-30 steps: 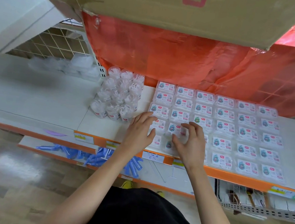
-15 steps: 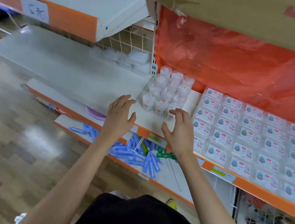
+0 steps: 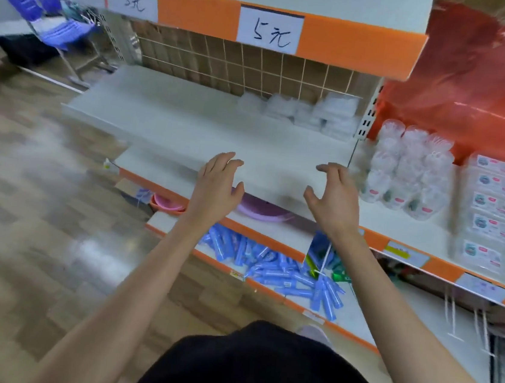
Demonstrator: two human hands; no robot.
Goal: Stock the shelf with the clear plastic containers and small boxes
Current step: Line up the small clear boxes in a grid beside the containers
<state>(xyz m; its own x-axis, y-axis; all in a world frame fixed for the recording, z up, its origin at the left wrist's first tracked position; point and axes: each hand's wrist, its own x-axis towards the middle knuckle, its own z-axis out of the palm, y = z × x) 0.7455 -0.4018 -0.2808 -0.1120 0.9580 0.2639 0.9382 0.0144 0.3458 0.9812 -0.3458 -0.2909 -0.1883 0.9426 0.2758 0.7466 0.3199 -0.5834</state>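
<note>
Head view: handwritten "5元" tags (image 3: 269, 31) above the white shelf (image 3: 190, 121).

L hand (image 3: 219, 184), R hand (image 3: 334, 197) empty over white shelf (image 3: 189, 127) front; clear containers (image 3: 404, 171), small boxes (image 3: 490, 215) at R

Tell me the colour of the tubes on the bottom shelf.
Blue tubes, clearest in the head view.

Shop, price tags (image 3: 269, 31), stocked shelf (image 3: 208, 129)
</note>
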